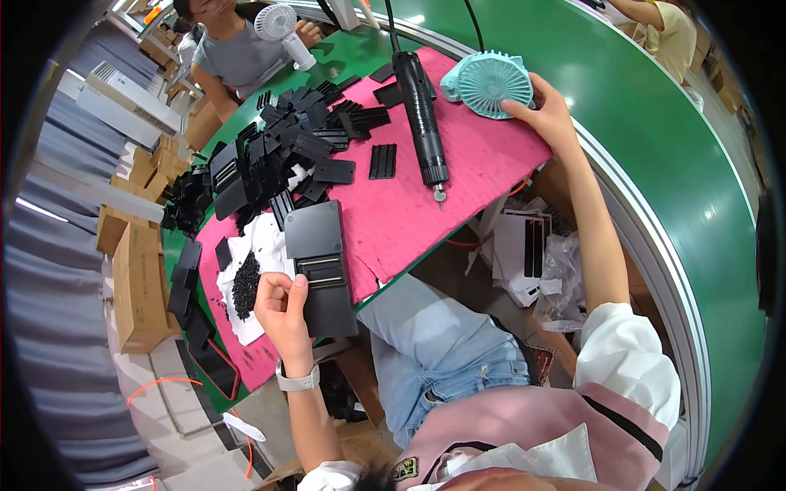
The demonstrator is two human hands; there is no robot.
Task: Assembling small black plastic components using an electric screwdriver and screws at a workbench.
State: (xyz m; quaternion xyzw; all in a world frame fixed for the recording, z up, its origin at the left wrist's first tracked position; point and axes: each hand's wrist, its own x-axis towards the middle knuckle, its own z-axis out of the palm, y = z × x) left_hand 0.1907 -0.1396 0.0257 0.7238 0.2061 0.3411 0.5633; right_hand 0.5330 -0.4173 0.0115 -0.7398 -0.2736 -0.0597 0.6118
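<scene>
My right hand [547, 116] grips a small turquoise fan [494, 85] at the far right of the pink mat [479, 159]. Its thumb lies on the round grille and the fingers go behind. My left hand [284, 309] is closed in a pinch at the left edge of a black plastic case [313, 229]; anything between the fingertips is hidden. Metal rods [321, 269] cross a slot in the case's middle. Left of it, small black pieces [246, 286] lie heaped on white paper [267, 237]. A black electric screwdriver [419, 119] hangs tip down over the mat.
Black plastic parts [278, 143] form a large pile at the back left. Dark flat pieces [188, 282] line the left table edge. Across the green table [655, 106] sits a person [233, 57] near a white handheld fan [278, 29]. Cardboard boxes [137, 282] stand left.
</scene>
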